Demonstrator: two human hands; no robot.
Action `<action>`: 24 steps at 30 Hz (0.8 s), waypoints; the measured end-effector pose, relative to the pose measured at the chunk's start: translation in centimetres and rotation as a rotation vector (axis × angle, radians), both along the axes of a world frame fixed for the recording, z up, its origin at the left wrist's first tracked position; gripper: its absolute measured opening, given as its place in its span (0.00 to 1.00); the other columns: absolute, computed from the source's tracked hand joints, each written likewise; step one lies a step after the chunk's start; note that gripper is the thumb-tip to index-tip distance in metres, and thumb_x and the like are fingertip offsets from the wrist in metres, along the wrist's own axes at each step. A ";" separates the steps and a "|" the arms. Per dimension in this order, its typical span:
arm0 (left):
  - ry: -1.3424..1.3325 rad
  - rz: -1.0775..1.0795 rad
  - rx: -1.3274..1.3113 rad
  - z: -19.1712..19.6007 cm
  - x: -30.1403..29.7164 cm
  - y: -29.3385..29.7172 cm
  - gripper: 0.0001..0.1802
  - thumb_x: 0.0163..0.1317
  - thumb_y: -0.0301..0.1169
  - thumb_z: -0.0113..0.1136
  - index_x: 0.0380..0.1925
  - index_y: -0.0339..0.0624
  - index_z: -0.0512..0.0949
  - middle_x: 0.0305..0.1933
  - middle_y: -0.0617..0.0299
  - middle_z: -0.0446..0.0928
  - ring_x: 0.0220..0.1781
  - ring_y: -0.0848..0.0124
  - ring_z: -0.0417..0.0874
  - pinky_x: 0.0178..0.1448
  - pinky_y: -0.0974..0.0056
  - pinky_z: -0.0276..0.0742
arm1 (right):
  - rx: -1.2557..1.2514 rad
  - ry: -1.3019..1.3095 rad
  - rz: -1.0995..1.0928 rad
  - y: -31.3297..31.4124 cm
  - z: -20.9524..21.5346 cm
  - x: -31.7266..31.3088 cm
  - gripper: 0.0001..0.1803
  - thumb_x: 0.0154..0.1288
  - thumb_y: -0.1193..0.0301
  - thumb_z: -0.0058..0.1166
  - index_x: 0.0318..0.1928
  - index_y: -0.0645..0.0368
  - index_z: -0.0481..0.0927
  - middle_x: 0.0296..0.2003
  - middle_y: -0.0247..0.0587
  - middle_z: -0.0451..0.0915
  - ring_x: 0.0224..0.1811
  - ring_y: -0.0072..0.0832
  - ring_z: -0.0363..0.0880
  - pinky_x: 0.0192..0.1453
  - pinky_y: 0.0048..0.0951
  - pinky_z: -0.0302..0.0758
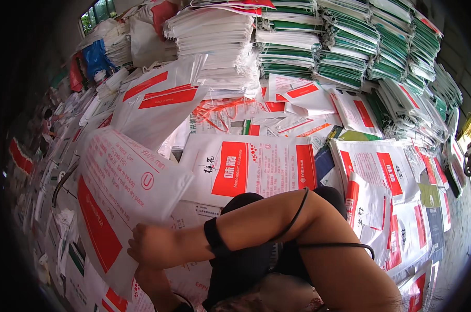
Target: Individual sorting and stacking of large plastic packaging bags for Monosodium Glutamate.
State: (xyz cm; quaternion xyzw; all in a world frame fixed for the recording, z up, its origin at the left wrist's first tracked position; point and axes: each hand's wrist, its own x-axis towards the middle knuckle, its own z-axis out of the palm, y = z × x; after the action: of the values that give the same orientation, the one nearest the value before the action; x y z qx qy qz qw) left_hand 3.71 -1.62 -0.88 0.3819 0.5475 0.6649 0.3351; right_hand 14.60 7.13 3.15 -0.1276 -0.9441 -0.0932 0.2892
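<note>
A white and red woven plastic sack (123, 179) is lifted at the left, its flat side tilted toward me and its lower edge at my hands. My right hand (155, 245) reaches across my body, fingers closed on that edge. Just beneath it is my left hand (153, 283), also closed at the sack's edge and partly covered by the right one. A black band (216, 236) circles my right wrist. Straight ahead, beyond my knees, another white and red sack (285, 166) lies flat.
Tall stacks of folded white sacks (217, 49) and green-and-white sacks (344, 47) stand at the back. Tangled orange string (220, 112) lies among loose sacks. More piled sacks (396, 208) are at my right, beside a grey floor (464, 208). A black cable (344, 244) runs along my right arm.
</note>
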 end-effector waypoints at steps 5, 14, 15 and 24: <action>-0.879 -0.046 0.043 0.7 -0.6 0.7 0.21 0.70 0.38 0.53 0.54 0.32 0.72 0.47 0.53 0.81 0.43 0.60 0.82 0.46 0.59 0.79 | -0.204 -0.149 0.067 1.6 3.0 3.5 0.14 0.55 0.59 0.57 0.38 0.53 0.83 0.36 0.31 0.80 0.44 0.34 0.78 0.51 0.36 0.71; -0.530 0.022 0.080 1.8 2.5 2.2 0.21 0.69 0.36 0.55 0.55 0.33 0.70 0.45 0.54 0.79 0.41 0.68 0.79 0.43 0.67 0.76 | -1.266 0.236 -0.451 15.3 2.6 14.5 0.28 0.62 0.53 0.58 0.50 0.67 0.80 0.49 0.50 0.83 0.42 0.43 0.86 0.49 0.41 0.81; -0.459 0.063 0.123 1.7 2.7 2.5 0.20 0.70 0.38 0.53 0.54 0.35 0.71 0.43 0.57 0.78 0.38 0.71 0.77 0.41 0.68 0.73 | -1.546 0.288 -0.305 15.1 2.2 15.9 0.29 0.61 0.53 0.60 0.51 0.68 0.80 0.49 0.48 0.83 0.40 0.42 0.86 0.50 0.39 0.81; -0.305 -0.249 0.173 4.5 8.5 6.0 0.19 0.71 0.37 0.51 0.52 0.33 0.73 0.46 0.57 0.78 0.40 0.70 0.76 0.40 0.66 0.71 | -1.463 0.646 -0.188 11.4 1.6 27.5 0.27 0.51 0.69 0.62 0.52 0.72 0.78 0.44 0.48 0.83 0.47 0.34 0.81 0.53 0.33 0.75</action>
State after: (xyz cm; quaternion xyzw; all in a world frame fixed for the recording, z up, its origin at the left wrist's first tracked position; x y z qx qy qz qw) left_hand 12.16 4.43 3.57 0.3688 0.3799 0.7130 0.4596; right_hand 42.14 18.51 4.79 -0.3844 -0.6210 0.5663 0.3820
